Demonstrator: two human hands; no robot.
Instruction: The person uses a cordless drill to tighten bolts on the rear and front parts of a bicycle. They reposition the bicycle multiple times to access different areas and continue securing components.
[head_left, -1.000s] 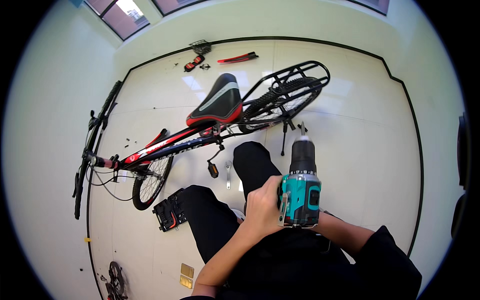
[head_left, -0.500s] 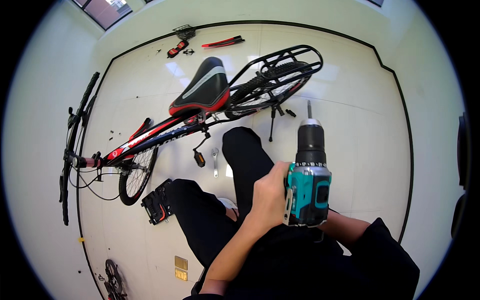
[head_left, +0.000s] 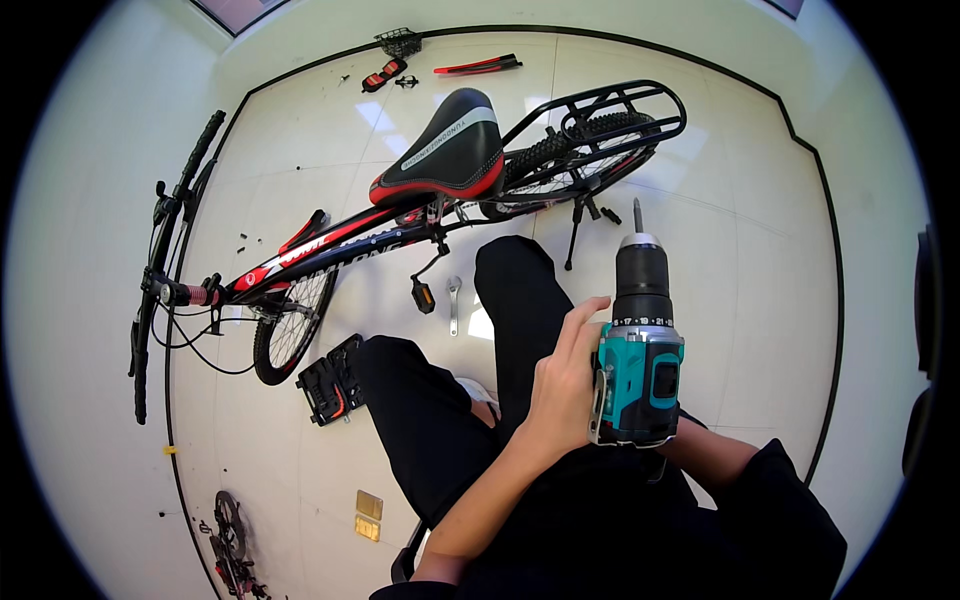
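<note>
A teal and black cordless drill (head_left: pixel 637 390) is held upright in front of me, its screwdriver bit (head_left: pixel 638 216) pointing away. My left hand (head_left: pixel 562 388) lies along the drill's left side, fingers stretched forward and index finger raised beside the collar. My right forearm (head_left: pixel 715 453) runs in behind the drill; the right hand is hidden beneath its body, where the handle is. Beyond my knees a black and red bicycle (head_left: pixel 345 248) stands with its saddle (head_left: pixel 447 150) towards me and its rear rack (head_left: pixel 625 112) at the far right.
An adjustable wrench (head_left: pixel 454 305) lies on the floor near a pedal (head_left: pixel 423 295). By my left knee is an open black tool case (head_left: pixel 333 382). Gold-coloured floor plates (head_left: pixel 368 515), bike parts (head_left: pixel 232 545) and a red and black mudguard (head_left: pixel 478 66) lie farther out.
The view has shifted, so the bicycle and floor items sit farther right and higher. My left fingers have straightened, and the index finger has lifted away from the drill's collar.
</note>
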